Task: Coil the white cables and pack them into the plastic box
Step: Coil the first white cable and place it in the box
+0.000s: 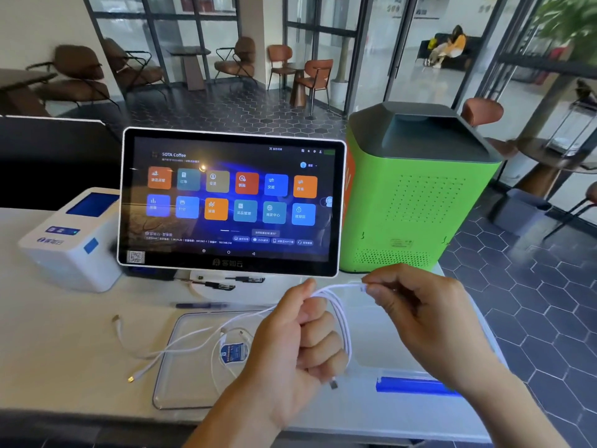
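Observation:
My left hand [298, 342] grips a bundle of white cable loops [342, 321] above the counter, and one plug end hangs below the fist. My right hand [420, 313] pinches the same cable near its other end, just right of the left hand. More white cable [168, 349] trails left across the white counter, ending in a gold-tipped plug. A small coiled cable with a blue tag [233, 352] lies on a clear plastic lid [168, 383]. The clear plastic box with a blue handle [410, 384] sits under my right forearm.
A touchscreen terminal [231, 202] stands behind my hands, with a white receipt printer [72, 239] to its left and a green machine [416, 192] to its right. Pens [202, 306] lie near the screen's base. The counter's right edge [484, 321] drops to a tiled floor.

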